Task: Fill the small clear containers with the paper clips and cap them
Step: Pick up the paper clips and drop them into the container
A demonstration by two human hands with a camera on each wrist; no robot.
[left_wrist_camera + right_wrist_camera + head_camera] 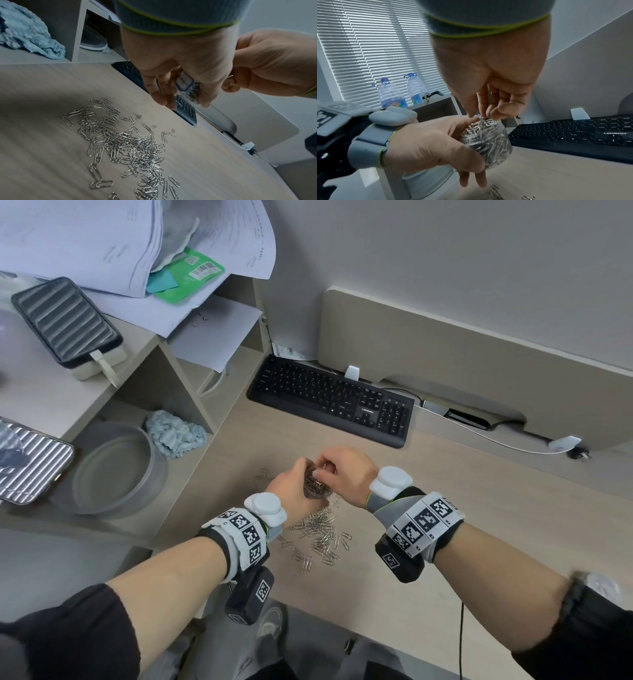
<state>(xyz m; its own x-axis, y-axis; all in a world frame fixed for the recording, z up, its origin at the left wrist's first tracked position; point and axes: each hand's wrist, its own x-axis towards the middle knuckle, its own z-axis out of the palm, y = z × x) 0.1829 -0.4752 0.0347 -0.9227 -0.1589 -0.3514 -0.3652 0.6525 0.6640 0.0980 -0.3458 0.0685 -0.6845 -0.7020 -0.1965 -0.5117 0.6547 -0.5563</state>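
Left hand (436, 146) grips container (489, 143); right hand (489, 86) fingertips at mouth.

black keyboard (334, 402), blue cloth (174, 433), papers (102, 244), water bottles (392, 93)

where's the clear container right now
In the left hand, which grips the clear container above the desk, near the keyboard.
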